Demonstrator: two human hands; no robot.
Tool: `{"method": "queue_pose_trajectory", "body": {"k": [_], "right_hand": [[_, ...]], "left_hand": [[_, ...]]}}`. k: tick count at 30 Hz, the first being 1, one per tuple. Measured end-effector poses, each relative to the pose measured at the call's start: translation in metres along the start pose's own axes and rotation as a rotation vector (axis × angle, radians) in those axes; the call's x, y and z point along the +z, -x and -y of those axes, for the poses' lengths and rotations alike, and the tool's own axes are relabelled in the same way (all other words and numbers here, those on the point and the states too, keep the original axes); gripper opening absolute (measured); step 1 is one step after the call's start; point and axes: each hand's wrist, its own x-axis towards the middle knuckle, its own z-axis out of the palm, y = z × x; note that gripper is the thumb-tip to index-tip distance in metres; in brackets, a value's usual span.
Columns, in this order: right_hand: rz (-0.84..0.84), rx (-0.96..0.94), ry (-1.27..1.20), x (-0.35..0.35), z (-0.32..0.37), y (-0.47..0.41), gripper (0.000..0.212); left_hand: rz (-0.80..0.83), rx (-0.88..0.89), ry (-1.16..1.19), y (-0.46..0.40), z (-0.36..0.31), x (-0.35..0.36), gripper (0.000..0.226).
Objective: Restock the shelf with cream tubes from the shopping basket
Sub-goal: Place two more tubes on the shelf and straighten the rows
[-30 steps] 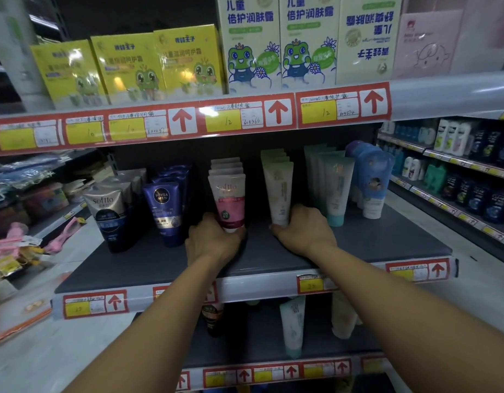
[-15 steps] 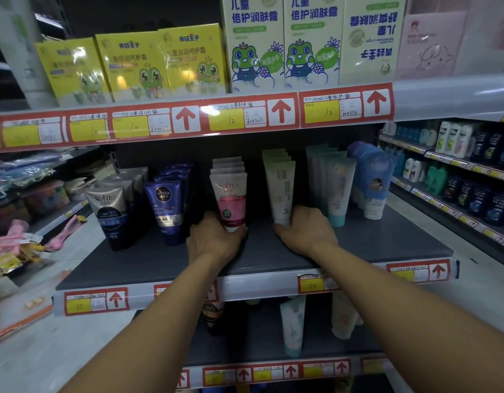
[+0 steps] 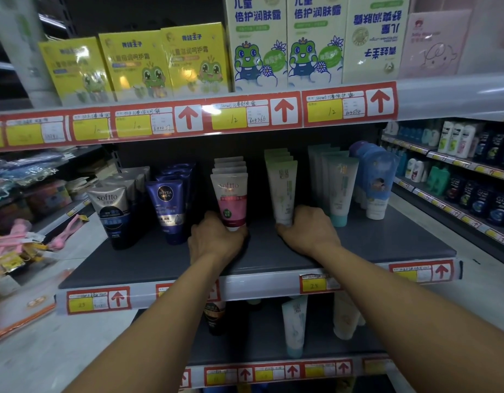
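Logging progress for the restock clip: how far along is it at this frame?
Done: six rows of tubes stand on the middle shelf. In hand: the left hand holds the base of the front pink Softto tube, and the right hand holds the base of the front white-green tube. Left: cannot tell, since the basket is out of view.

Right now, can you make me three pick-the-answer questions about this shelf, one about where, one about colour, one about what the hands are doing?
1. Where is the Nivea Men tube?
A. left of the pink tube
B. right of it
C. top shelf

2. What colour band has the softto tube at the left hand?
A. green
B. pink
C. yellow

3. What is the right hand doing?
A. hanging free
B. touching the foot of a pale green tube
C. lifting a box

Answers: 1 A, it stands one row leftward. 2 B, pink lower half. 3 B, fingers sit at its base.
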Motion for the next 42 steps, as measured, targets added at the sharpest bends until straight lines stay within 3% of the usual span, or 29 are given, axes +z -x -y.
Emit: {"method": "queue_pose_trajectory", "body": {"k": [8,13,19,24,28,33,42], "right_hand": [[0.072,0.013,0.043,-0.005,-0.001,-0.006,0.055],[0.16,0.011,0.05,-0.015,0.0,-0.003,0.062],[0.099,-0.011,-0.008,-0.019,-0.007,0.016,0.06],[0.068,-0.09,-0.075,-0.04,-0.016,0.039,0.053],[0.007,-0.15,0.016,-0.06,-0.03,0.057,0.039],[-0.11,-0.088,0.047,-0.081,-0.063,0.066,0.023],[-0.237,0.14,0.002,-0.117,-0.112,0.048,0.022]], "left_hand": [[-0.088,-0.01,0.091,0.006,-0.006,-0.003,0.076],[-0.221,0.083,0.239,0.014,-0.008,-0.007,0.091],[-0.318,0.26,0.146,0.036,-0.018,-0.012,0.059],[-0.272,0.403,-0.029,0.049,-0.032,-0.011,0.039],[-0.194,0.487,-0.009,0.065,-0.056,-0.003,0.036],[-0.13,0.551,0.079,0.085,-0.091,0.024,0.03],[0.044,0.348,0.298,0.105,-0.158,0.074,0.027]]}}
